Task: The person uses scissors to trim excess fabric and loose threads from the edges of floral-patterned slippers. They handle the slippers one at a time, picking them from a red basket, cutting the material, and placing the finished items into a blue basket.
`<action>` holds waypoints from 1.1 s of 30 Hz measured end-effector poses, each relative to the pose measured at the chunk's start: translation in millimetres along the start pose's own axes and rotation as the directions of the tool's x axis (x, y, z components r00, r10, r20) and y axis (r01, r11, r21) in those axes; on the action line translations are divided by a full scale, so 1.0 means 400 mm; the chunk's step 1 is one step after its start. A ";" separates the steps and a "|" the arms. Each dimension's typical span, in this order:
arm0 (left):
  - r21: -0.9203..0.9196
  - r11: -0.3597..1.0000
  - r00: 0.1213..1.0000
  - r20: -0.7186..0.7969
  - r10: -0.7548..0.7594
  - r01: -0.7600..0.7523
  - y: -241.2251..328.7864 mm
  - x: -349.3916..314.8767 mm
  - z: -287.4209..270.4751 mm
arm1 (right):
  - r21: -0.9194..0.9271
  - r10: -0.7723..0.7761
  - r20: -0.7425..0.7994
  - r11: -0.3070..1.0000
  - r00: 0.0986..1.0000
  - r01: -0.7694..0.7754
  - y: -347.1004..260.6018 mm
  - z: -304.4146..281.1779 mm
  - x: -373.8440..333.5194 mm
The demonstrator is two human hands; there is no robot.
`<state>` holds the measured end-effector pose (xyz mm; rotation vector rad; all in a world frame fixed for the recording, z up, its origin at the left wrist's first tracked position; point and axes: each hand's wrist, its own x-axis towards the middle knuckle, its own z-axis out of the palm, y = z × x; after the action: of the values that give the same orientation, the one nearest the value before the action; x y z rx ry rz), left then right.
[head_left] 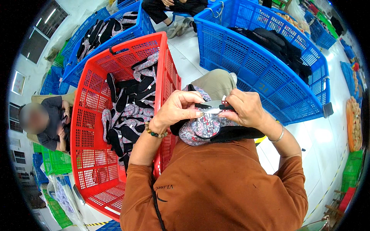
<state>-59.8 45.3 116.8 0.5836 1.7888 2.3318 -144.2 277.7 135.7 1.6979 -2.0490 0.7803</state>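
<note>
Over my lap, my left hand (180,109) and my right hand (244,109) face each other with fingers pinched. Between them they grip a small flat strip (212,110), silvery and black with a red patch by the right fingers; its exact kind is unclear. Directly beneath lie several floral-patterned slippers (206,126) in grey and pink, with black soles or linings. Left of my lap, a red plastic crate (94,154) holds a loose heap of similar floral and black slippers (133,111).
Blue mesh crates stand ahead: one at right (262,73) with dark items, one at left (144,23) with more slippers. One person (175,7) sits beyond them; another person (54,119) sits at left near green crates (57,159). White floor (185,57) shows between crates.
</note>
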 end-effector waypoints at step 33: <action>0.008 0.999 0.999 0.000 -0.038 0.038 -0.002 0.001 -0.002 | -0.200 0.024 -0.027 0.979 0.999 -0.029 -0.014 -0.030 -0.009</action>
<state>-60.6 44.9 115.9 0.5467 1.7937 2.3011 -138.9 287.2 143.9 1.5456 -2.0610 0.5781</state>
